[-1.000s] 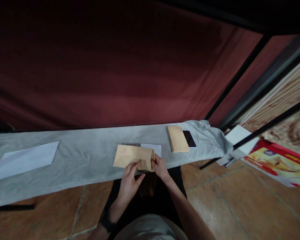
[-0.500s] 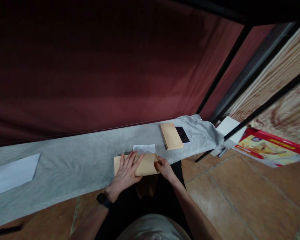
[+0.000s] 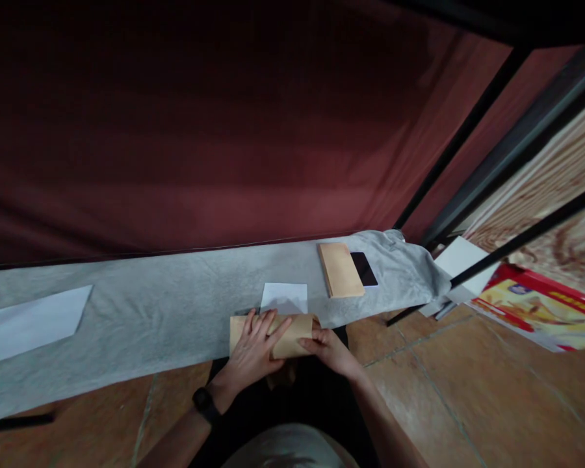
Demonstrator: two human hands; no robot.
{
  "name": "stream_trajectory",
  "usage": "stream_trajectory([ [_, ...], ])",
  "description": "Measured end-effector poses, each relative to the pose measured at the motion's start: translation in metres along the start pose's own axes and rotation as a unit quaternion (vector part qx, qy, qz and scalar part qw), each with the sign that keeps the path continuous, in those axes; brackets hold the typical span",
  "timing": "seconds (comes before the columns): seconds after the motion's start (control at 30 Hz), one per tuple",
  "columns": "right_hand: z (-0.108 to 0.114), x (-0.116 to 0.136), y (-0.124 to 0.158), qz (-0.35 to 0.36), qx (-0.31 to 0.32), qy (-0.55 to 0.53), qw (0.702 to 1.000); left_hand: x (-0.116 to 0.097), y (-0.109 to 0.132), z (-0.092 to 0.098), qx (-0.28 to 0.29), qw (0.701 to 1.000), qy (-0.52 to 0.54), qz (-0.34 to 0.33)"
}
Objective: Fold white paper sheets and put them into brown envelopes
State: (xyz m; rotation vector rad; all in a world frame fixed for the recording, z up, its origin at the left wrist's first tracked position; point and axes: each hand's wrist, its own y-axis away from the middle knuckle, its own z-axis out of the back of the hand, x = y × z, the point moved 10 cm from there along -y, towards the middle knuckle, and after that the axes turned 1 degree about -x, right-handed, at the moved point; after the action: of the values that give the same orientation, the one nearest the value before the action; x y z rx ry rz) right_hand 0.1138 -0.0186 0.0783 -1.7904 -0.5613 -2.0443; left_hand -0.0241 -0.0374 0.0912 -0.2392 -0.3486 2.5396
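Note:
A brown paper envelope (image 3: 295, 333) lies at the near edge of the cloth-covered surface, close to my lap. Spread across its left half is my left hand (image 3: 256, 348), palm down, fingers apart and stretched flat on the paper. My right hand (image 3: 329, 348) pinches the envelope's right end, where the paper curls up. Just beyond the envelope is a white sheet of paper (image 3: 285, 296), its near edge hidden behind the envelope. A stack of similar brown envelopes (image 3: 342, 270) rests farther right, partly over a dark-screened phone or tablet (image 3: 364, 268).
Grey cloth (image 3: 166, 292) covers the long, narrow surface. White paper (image 3: 29, 328) lies at its left. A dark red curtain (image 3: 224, 162) hangs behind. Black metal bars (image 3: 463, 140) slant at the right, near a red and yellow box (image 3: 541, 302) on the tiled floor (image 3: 448, 364).
Both hands have drawn the envelope nearer to my body, baring more of the white sheet. My right thumb now lies over the envelope's right end. The view has shifted slightly.

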Motion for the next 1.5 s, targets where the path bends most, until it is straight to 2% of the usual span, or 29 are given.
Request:
stream_trajectory([
  [0.1,0.000,-0.002,0.000,0.000,-0.025,0.002,1.000,-0.001,0.009,0.002,-0.004,1.000,0.014,-0.004],
  [0.2,-0.004,0.002,-0.005,0.016,-0.034,-0.006,0.999,0.008,0.014,0.009,-0.009,1.000,0.016,0.008],
  [0.3,0.006,0.004,-0.020,0.029,-0.072,-0.006,0.997,0.030,0.023,0.019,-0.020,0.999,-0.011,0.038],
  [0.37,0.031,-0.002,-0.034,0.022,-0.155,0.019,0.987,0.057,0.034,0.027,-0.037,0.995,-0.040,0.086],
  [0.43,0.059,-0.011,-0.045,-0.011,-0.250,0.117,0.961,0.088,0.052,0.033,-0.053,0.985,-0.067,0.148],
  [0.5,0.073,-0.023,-0.057,-0.069,-0.288,0.254,0.921,0.113,0.070,0.032,-0.048,0.976,-0.081,0.194],
  [0.57,0.073,-0.034,-0.068,-0.115,-0.286,0.353,0.884,0.128,0.085,0.028,-0.033,0.972,-0.087,0.218],
  [0.63,0.065,-0.042,-0.078,-0.141,-0.280,0.409,0.857,0.134,0.093,0.023,-0.017,0.969,-0.088,0.229],
  [0.73,0.054,-0.050,-0.087,-0.173,-0.285,0.432,0.838,0.134,0.097,0.019,-0.004,0.967,-0.084,0.239],
  [0.83,0.055,-0.054,-0.091,-0.187,-0.304,0.384,0.851,0.133,0.096,0.017,-0.002,0.967,-0.073,0.244],
  [0.97,0.062,-0.056,-0.090,-0.166,-0.330,0.321,0.872,0.134,0.096,0.016,-0.011,0.966,-0.059,0.251],
  [1.2,0.061,-0.047,-0.086,-0.046,-0.343,0.202,0.916,0.134,0.096,0.016,-0.011,0.968,-0.046,0.245],
  [1.37,0.083,-0.032,-0.068,0.021,-0.402,0.097,0.910,0.137,0.096,0.014,-0.005,0.967,-0.043,0.253],
  [1.43,0.082,-0.025,-0.064,0.059,-0.387,0.050,0.919,0.137,0.096,0.012,-0.005,0.967,-0.043,0.251],
  [1.5,0.071,-0.020,-0.064,0.076,-0.340,0.039,0.937,0.137,0.094,0.011,-0.007,0.968,-0.039,0.249],
])
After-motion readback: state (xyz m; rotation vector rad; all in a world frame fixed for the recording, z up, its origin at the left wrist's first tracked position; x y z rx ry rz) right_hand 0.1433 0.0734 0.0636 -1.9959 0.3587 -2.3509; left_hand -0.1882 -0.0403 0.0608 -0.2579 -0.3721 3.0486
